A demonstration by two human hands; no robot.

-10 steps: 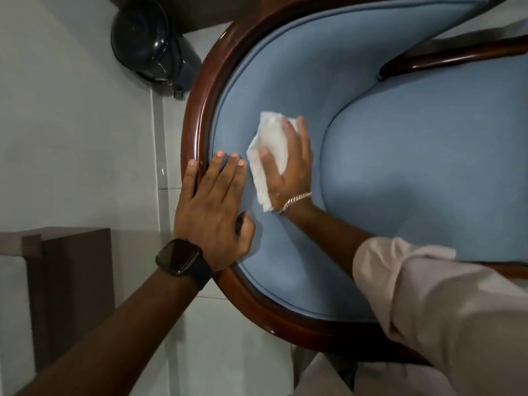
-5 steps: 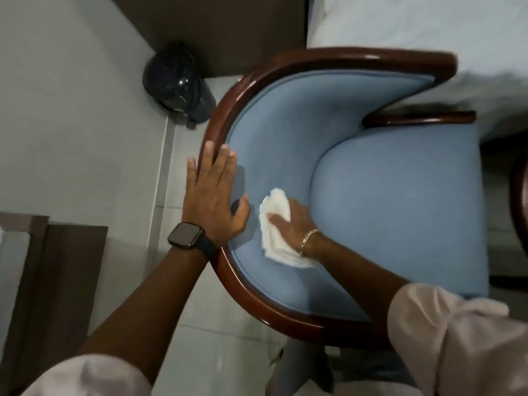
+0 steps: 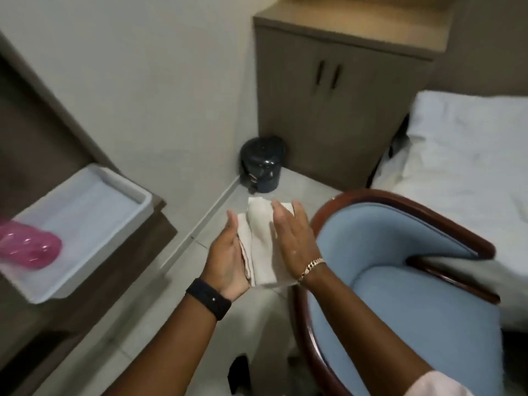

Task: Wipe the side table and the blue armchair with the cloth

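The white cloth, folded, is pressed between my two palms in mid-air over the floor, left of the chair. My left hand cups it from below and the left; a black watch sits on that wrist. My right hand lies flat against it with fingers extended; a gold bracelet circles that wrist. The blue armchair with its dark wooden rim stands at the lower right, free of both hands. The brown side table is at the left.
A white tray rests on the side table with a pink plastic object in it. A dark round bin sits in the corner by a brown cabinet. A white-sheeted bed lies behind the chair.
Both hands have left the armchair. The right hand lifted the cloth off the backrest and the left let go of the rim; the cloth now sits between both palms. The view has swung up.
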